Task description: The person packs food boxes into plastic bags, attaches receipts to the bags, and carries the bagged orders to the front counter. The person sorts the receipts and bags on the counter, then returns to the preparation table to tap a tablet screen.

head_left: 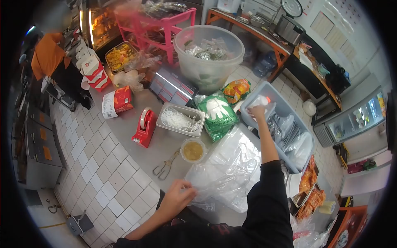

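Note:
My left hand is closed on the edge of a clear plastic bag, low in the middle of the view. Under that bag lies a stack of clear plastic sheets or bags on the steel counter. My right hand reaches into the near end of a grey-blue bin, beside a clear item with an orange cap; whether it grips this is too small to tell. A lidded round cup of yellowish sauce stands beyond my left hand, with metal tongs beside it.
Around the counter are a steel tray of white pieces, a red tape dispenser, a green glove packet, a red box and a screen. A large clear tub stands behind. A person in orange stands far left.

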